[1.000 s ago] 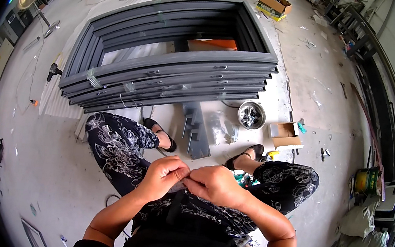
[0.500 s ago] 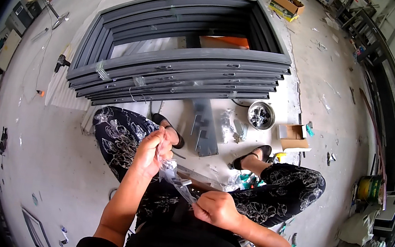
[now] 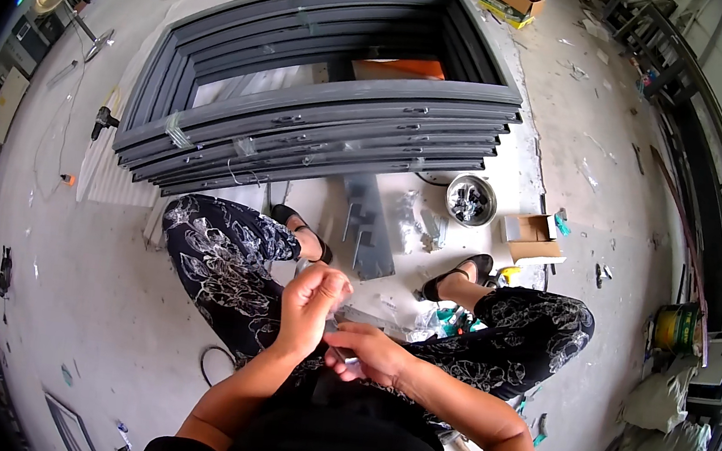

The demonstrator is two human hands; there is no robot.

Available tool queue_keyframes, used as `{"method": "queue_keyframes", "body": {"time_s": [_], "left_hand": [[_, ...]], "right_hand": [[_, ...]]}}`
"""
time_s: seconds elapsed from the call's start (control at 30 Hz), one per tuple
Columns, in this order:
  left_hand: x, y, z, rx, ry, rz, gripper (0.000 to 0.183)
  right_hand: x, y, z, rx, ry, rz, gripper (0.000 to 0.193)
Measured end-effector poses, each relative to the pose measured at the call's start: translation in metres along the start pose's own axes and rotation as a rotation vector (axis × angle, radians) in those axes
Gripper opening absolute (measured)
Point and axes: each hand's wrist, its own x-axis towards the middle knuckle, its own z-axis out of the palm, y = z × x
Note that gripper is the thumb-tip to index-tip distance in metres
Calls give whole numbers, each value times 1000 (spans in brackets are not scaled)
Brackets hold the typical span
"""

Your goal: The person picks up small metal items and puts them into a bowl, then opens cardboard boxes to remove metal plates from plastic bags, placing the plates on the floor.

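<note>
My left hand (image 3: 311,306) is raised over my lap with its fingers closed on a clear plastic bag (image 3: 331,326), of which only small bits show. Just right of it and a little lower, my right hand (image 3: 374,353) has its fingers curled round a small silvery metal piece (image 3: 346,357). The two hands nearly touch. Most of the bag is hidden behind the fingers, and the exact kind of the metal piece cannot be made out.
Ahead lies a stack of dark grey frames (image 3: 305,97). Between my feet is a grey metal plate (image 3: 369,235); beside it stand a steel bowl (image 3: 491,210) of small parts and an open cardboard box (image 3: 531,246). A power drill (image 3: 104,122) rests left of the frames.
The bag was stretched between both hands. Now my right hand has come up and left beside my left hand, which has lowered slightly, and the metal piece shows in my right fingers.
</note>
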Motion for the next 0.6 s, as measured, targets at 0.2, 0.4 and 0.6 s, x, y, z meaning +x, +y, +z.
{"method": "queue_keyframes", "body": {"time_s": [0.2,0.4,0.6], "left_hand": [[27,-19,-38,-271,272,-64,20],[53,-28,-25,-323,318,-36,20],[52,-2,-18,291,-91,248,14]], "right_hand": [[1,5,-3,-234,104,-161,24],[-12,-2,3,-356,355,-392,25],[1,-2,-25,-349,612,-560,25]]}}
